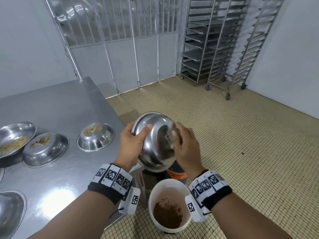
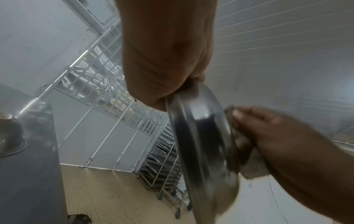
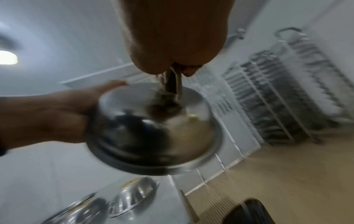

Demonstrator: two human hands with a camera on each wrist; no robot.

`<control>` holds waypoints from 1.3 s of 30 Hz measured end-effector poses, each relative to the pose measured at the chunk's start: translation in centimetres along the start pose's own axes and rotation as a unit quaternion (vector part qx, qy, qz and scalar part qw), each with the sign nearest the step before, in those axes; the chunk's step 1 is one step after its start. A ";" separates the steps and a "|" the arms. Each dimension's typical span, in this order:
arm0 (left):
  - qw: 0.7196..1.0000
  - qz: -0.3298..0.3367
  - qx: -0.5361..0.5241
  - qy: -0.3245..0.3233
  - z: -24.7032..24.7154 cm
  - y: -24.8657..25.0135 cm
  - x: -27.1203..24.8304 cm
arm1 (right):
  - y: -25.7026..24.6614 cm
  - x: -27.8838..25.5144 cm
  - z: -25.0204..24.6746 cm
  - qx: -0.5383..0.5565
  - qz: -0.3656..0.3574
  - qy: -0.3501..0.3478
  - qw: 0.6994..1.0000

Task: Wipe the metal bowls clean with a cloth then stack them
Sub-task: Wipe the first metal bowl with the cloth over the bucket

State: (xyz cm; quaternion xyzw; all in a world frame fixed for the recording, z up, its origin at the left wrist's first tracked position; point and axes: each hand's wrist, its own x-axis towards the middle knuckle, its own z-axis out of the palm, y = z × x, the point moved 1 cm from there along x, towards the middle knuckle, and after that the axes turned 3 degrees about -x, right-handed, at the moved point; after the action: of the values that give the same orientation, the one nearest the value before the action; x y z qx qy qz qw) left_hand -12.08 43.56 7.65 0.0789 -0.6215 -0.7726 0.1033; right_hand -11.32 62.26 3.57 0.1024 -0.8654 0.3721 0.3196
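Observation:
My left hand (image 1: pixel 133 144) grips a metal bowl (image 1: pixel 155 140) by its rim, bottom side up and tilted, off the table's right edge and above a white bucket (image 1: pixel 170 204). My right hand (image 1: pixel 183 145) holds a greyish cloth (image 1: pixel 170 137) against the bowl's outer side. In the left wrist view the bowl (image 2: pixel 201 144) shows edge-on with the cloth (image 2: pixel 239 144) pressed on it. The right wrist view is blurred; the bowl (image 3: pixel 153 133) and cloth (image 3: pixel 170 84) show there. Three upturned dirty bowls (image 1: pixel 95 137) (image 1: pixel 45 149) (image 1: pixel 15 138) with brown residue lie on the steel table (image 1: pixel 60 104).
The white bucket holds brown waste and stands on the tiled floor by the table corner. Part of another bowl (image 1: pixel 10 211) shows at the table's front left. Wheeled tray racks (image 1: pixel 215 45) stand at the far wall, beside a barred metal gate (image 1: pixel 120 40). An orange-and-dark object (image 1: pixel 177 173) sits below the bowl.

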 end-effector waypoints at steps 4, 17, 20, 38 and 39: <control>1.000 -0.001 -0.023 -0.002 0.6 0.3 0.1 | -1.6 -1.6 1.2 -0.026 -0.128 -0.029 0.991; 1.000 0.009 -0.023 -0.013 0.5 0.7 0.3 | -1.7 -0.8 1.7 -0.003 -0.123 -0.033 0.992; 0.999 0.003 -0.033 0.007 -0.5 1.0 0.8 | 0.7 -1.9 1.4 0.016 -0.038 -0.007 0.999; 0.998 0.025 -0.049 0.013 -0.5 1.1 0.2 | 3.0 1.6 1.1 -0.008 0.177 0.019 0.984; 0.998 0.027 -0.054 0.023 -0.5 1.2 0.5 | 2.6 0.2 1.2 0.007 0.175 0.023 0.984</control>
State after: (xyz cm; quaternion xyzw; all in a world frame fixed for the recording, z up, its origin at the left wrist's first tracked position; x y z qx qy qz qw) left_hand -12.39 42.68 8.69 0.0740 -0.5785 -0.7996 0.1430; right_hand -13.11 63.22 1.54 -0.0567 -0.8599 0.4304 0.2686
